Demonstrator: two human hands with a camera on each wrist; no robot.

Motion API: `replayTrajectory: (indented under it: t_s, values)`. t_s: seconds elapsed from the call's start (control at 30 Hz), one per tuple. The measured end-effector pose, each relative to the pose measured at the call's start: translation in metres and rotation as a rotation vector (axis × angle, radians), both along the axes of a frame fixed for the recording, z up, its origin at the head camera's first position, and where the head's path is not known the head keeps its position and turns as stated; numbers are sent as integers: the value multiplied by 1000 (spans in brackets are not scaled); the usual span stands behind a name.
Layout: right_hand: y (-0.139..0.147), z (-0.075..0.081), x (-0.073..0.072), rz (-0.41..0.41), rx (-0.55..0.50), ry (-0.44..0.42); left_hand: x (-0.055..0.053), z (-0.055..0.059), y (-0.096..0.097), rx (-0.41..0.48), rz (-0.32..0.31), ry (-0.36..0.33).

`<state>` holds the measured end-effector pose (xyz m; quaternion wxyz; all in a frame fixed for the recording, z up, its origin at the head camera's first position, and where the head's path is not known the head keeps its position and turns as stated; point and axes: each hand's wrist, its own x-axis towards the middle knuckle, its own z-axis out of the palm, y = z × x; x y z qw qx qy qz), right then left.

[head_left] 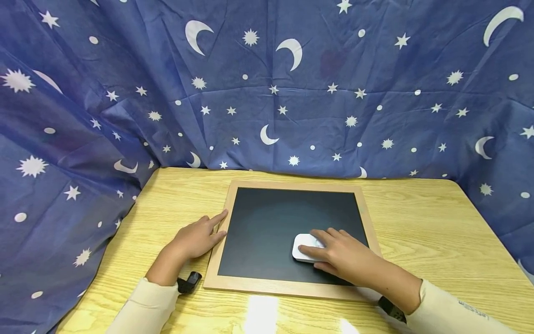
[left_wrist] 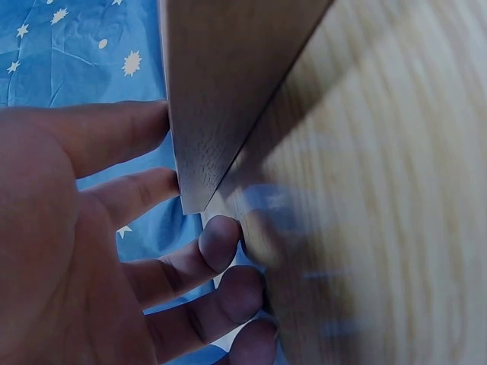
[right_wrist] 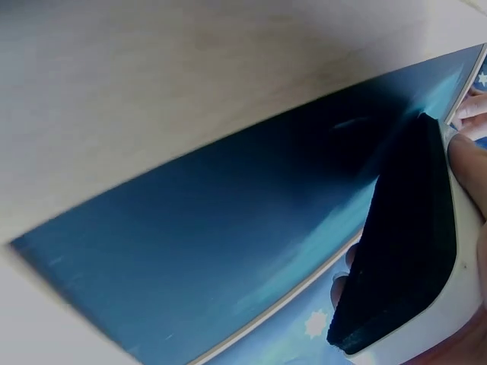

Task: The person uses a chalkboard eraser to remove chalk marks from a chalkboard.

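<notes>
Left hand (head_left: 197, 238), fingers extended, touches a wood-framed rectangular blackboard (head_left: 267, 222) while the right hand (head_left: 343, 254) grips a white, black-padded block eraser (head_left: 306, 240) over it, apparently wiping; the next stroke likely needs flat contact.

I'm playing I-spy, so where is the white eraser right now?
In the head view, the white eraser is held in the right hand, over the lower right part of the blackboard.

Readable text: none | right sleeve (head_left: 450, 313): small dark lettering (head_left: 473, 309), too blurred to read
</notes>
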<state>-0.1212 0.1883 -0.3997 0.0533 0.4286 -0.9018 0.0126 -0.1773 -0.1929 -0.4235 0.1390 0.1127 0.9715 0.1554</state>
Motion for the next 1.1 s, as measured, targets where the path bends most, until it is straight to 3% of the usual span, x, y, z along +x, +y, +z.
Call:
replayTrajectory:
  t_s: [0.47, 1.1]
  values:
    - [4, 1, 2, 4, 0, 51, 1, 1, -1, -7, 8, -6]
    - [-44, -1, -13, 69, 33, 88, 0, 1, 0, -2, 4, 0]
